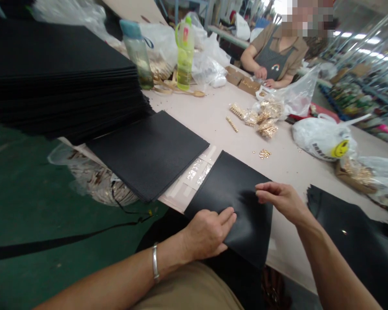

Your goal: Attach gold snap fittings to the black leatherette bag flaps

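Observation:
A smooth black sheet [233, 189] lies at the table's near edge, one corner hanging over it. My left hand [207, 232] rests flat on its near-left corner, fingers stretched out. My right hand [280, 199] hovers over the sheet's right edge with fingers curled together in a loose pinch; whether they grip the edge is unclear. Small gold metal pieces [264, 153] lie on the table just beyond.
A textured black sheet [148, 153] and a tall stack of black sheets [61, 82] lie left. More black material [352, 241] lies right. Bottles [185, 51], plastic bags [323, 137] and gold hardware [265, 118] crowd the pinkish table [213, 112]. Another person [278, 56] works opposite.

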`<act>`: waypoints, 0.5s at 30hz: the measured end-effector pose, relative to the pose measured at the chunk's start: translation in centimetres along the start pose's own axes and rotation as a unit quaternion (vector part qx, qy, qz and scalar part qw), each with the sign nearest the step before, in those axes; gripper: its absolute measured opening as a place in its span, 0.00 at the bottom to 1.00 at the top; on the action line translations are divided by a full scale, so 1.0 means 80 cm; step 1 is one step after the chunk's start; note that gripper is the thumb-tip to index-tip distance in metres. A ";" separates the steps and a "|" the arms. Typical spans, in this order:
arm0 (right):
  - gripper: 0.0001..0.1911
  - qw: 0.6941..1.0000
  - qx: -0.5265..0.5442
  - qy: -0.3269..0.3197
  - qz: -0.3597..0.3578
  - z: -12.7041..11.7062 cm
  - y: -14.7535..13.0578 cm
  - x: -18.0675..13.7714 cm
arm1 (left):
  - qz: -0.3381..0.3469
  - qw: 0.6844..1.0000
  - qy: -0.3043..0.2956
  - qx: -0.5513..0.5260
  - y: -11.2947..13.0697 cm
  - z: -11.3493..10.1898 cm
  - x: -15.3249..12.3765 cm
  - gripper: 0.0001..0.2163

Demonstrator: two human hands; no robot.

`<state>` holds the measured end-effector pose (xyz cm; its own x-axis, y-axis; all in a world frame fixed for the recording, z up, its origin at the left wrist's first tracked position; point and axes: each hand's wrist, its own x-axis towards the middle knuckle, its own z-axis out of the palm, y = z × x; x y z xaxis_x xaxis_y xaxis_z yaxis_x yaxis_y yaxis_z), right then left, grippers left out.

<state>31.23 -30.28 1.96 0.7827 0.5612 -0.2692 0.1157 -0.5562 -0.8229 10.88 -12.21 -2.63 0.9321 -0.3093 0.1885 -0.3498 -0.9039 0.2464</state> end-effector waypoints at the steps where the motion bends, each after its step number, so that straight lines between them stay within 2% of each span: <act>1: 0.21 1.000 0.011 -0.016 0.001 0.011 0.001 -0.012 | 0.000 1.000 0.001 0.002 0.000 0.000 0.000 0.35; 6: 0.15 0.998 -0.035 -0.046 -0.023 0.046 0.001 -0.042 | 0.008 1.000 0.010 0.005 0.000 0.004 -0.002 0.35; 11: 0.11 0.988 -0.115 -0.053 -0.088 0.057 -0.003 -0.048 | 0.011 1.000 0.018 0.007 0.000 0.006 -0.004 0.33; 15: 0.12 0.984 -0.145 -0.075 -0.074 0.065 -0.007 -0.052 | 0.017 1.000 0.021 0.007 -0.001 0.006 -0.005 0.32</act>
<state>24.73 -29.13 0.95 0.6469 0.7219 -0.2457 0.4090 -0.6004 -0.6872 10.55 -12.14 -3.20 0.9144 -0.3281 0.2373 -0.3804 -0.8967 0.2264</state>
